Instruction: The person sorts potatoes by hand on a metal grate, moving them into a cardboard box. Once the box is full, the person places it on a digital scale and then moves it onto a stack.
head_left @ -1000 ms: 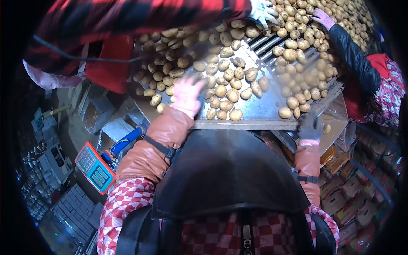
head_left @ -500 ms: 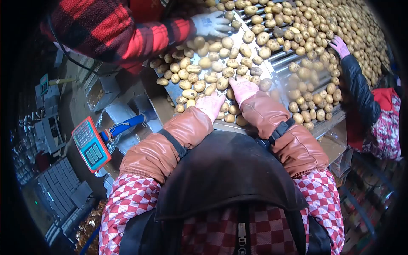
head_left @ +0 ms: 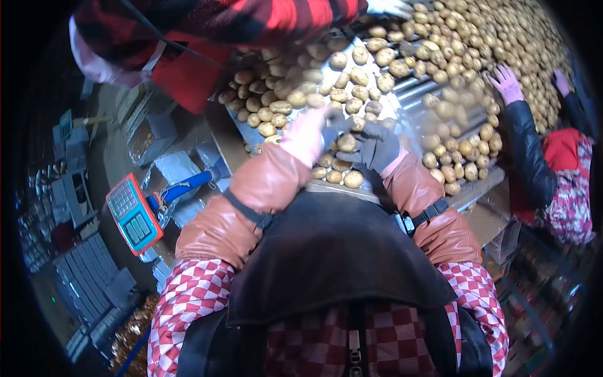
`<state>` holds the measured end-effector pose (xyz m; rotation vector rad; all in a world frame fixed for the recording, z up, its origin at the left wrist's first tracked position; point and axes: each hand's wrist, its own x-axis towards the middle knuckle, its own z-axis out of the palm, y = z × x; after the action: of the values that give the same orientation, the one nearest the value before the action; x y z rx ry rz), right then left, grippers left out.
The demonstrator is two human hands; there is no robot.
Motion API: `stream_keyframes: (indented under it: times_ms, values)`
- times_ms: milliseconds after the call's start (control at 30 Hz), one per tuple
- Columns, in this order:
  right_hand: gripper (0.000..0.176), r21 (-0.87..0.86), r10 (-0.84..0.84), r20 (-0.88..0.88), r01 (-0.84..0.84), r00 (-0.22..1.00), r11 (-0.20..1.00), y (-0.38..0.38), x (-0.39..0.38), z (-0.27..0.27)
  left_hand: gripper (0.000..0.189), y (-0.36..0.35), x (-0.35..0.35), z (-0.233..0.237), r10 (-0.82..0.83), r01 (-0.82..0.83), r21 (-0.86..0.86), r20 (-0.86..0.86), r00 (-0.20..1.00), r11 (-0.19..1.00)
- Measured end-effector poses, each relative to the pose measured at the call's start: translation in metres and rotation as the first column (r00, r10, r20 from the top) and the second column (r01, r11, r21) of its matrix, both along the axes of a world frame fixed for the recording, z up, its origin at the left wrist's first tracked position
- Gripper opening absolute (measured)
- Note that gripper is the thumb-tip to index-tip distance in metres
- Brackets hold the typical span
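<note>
My right hand, its glove's dark grey palm side turned toward the middle, has thumb and fingers around a potato. Facing it is my left hand, in a pink glove with grey on the finger side; its fingers are bent inward and smeared by motion, so I cannot tell what they hold. More potatoes lie on the metal tray just below my hands. Others spread to the left, and a few sit on the bright bare metal beyond my fingertips.
A co-worker in a red-and-black checked sleeve leans in at upper left. At right, another person's pink-gloved hand rests by the large potato heap. Metal rollers run beside the tray. A scale display stands at left.
Both my hands have lifted from the potatoes and turned palms inward, the right now around a potato. The checked sleeve reached farther right. The right-hand person's second hand has come into view.
</note>
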<state>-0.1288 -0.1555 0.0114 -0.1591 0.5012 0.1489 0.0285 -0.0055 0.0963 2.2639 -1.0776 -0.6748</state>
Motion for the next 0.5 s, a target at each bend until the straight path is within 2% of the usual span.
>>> stream_keyframes:
  times_ms: [33,67,100,133,167,233,300,333,400,500]
  values:
    - [0.039,0.066,-0.042,0.045,0.039,0.998,0.997,-0.004,-0.006,0.000,0.023,-0.013,0.010,0.001,0.039,-0.054,-0.286,-0.059,0.998,0.957]
    - [0.040,0.053,-0.144,-0.010,0.145,0.989,0.988,-0.005,-0.012,0.000,0.023,-0.036,0.031,-0.016,0.196,-0.219,-0.161,-0.148,0.969,0.962]
    - [0.043,0.100,-0.193,-0.027,0.194,0.981,0.976,-0.006,-0.017,0.003,0.023,-0.043,0.052,-0.039,0.223,-0.189,-0.300,0.084,0.971,0.935]
    - [0.044,0.088,-0.214,-0.006,0.214,0.977,0.973,-0.008,-0.024,0.008,0.037,-0.049,0.070,-0.047,0.111,0.006,-0.240,0.472,0.874,0.971]
    - [0.044,0.078,-0.233,0.015,0.231,0.972,0.970,-0.009,-0.031,0.013,0.056,-0.055,0.069,-0.050,0.115,-0.172,0.096,0.429,0.896,0.980]
    - [0.046,0.023,-0.284,0.072,0.283,0.956,0.959,-0.011,-0.047,0.018,0.068,-0.056,0.044,-0.054,-0.099,-0.093,0.422,0.411,0.907,0.902]
    - [0.048,-0.029,-0.338,0.123,0.343,0.933,0.939,-0.012,-0.062,0.024,0.069,-0.042,0.012,-0.053,-0.219,0.042,0.389,0.423,0.879,0.920]
    - [0.049,-0.038,-0.396,0.093,0.401,0.914,0.915,-0.011,-0.069,0.028,0.072,-0.031,0.004,-0.060,-0.306,0.171,0.418,0.282,0.909,0.892]
    - [0.049,-0.085,-0.482,0.071,0.487,0.873,0.869,-0.010,-0.083,0.021,0.076,-0.014,-0.013,-0.064,-0.383,0.251,0.411,0.281,0.880,0.877]
    - [0.046,-0.269,-0.512,0.034,0.501,0.858,0.822,-0.002,-0.120,0.006,0.076,-0.005,-0.004,-0.069,-0.466,0.339,0.405,0.270,0.843,0.849]
